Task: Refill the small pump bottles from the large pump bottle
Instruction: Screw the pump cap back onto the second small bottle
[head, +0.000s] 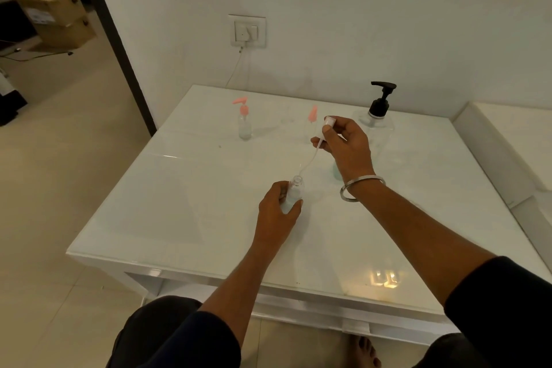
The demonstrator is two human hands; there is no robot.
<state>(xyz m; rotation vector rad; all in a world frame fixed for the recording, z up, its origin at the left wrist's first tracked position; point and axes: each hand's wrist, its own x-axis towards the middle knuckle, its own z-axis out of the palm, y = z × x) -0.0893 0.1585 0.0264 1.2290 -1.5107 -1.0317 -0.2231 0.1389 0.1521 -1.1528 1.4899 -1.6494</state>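
My left hand grips a small clear bottle standing on the white table; its neck is uncapped. My right hand holds that bottle's white pump top lifted above it, the thin dip tube curving down toward the open neck. The large clear bottle with a black pump stands behind my right hand. One small bottle with a pink pump stands at the back left. Another pink pump shows just behind my right hand, its bottle hard to make out.
A wall with a socket plate and a hanging cable rises behind the table. A second white surface adjoins on the right. Tiled floor and cardboard boxes lie to the left. My knees and a bare foot are below the table's front edge.
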